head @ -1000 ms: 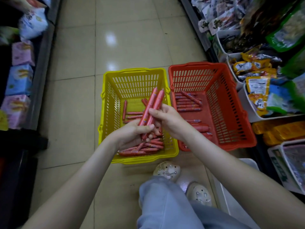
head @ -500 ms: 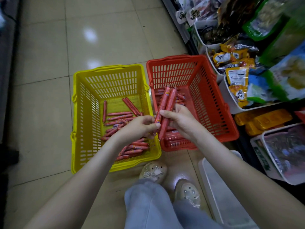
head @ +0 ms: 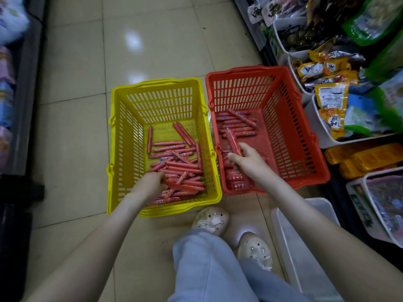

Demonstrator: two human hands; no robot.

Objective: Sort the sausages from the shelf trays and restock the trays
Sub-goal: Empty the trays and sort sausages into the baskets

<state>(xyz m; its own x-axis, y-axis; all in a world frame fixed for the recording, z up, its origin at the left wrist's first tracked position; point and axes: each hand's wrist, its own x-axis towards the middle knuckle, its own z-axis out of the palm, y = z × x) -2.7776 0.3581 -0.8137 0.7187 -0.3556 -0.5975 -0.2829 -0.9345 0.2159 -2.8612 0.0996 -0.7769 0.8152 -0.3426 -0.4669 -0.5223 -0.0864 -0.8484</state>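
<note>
Head view: my left hand (head: 150, 182) curls onto loose sausages (head: 174, 158) by the yellow basket's (head: 157, 82) near edge; my right hand (head: 248, 159) pinches one sausage (head: 233, 141) along the red basket's (head: 250, 69) left side; I judge them light, stiff, slick-skinned; grip mid-length.

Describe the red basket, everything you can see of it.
The red basket looks like plastic: rectangular, open-topped, with slotted walls flaring up to a solid rim. It stands upright on the tiled floor, just right of the yellow basket; whether the rims touch is unclear. Wrapped red sausages lie along its left side, and the right part of its bottom is bare. The right hand is inside it, holding one sausage.
</note>
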